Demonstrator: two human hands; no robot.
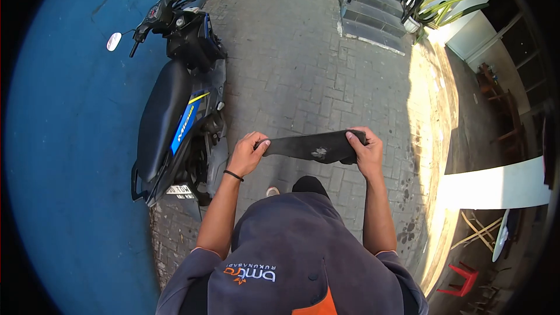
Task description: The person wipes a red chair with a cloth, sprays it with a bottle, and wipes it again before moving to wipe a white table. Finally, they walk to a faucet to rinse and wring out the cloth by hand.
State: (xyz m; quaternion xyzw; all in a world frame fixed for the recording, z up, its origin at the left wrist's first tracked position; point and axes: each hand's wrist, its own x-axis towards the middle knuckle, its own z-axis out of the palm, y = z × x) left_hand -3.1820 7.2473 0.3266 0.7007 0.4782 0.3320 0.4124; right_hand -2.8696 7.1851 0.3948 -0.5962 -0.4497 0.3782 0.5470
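Note:
A dark cloth (309, 146) is stretched between my two hands in front of my body, above the paving. It has a pale patch near its middle and hangs lower toward the right end. My left hand (249, 153), with a black band on the wrist, pinches the left end between thumb and fingers. At the other end my right hand (366, 150) grips a thicker, bunched part, thumb on top. To the left of my left hand stands a black and blue motor scooter (175, 111), apart from the cloth.
A blue wall (70, 140) rises behind the scooter. Grey paving (280, 70) runs ahead to tiled steps (373, 11) at the upper right, beside a potted cactus (446, 3). On the right are a red plastic stool (464, 280) and a table (500, 236).

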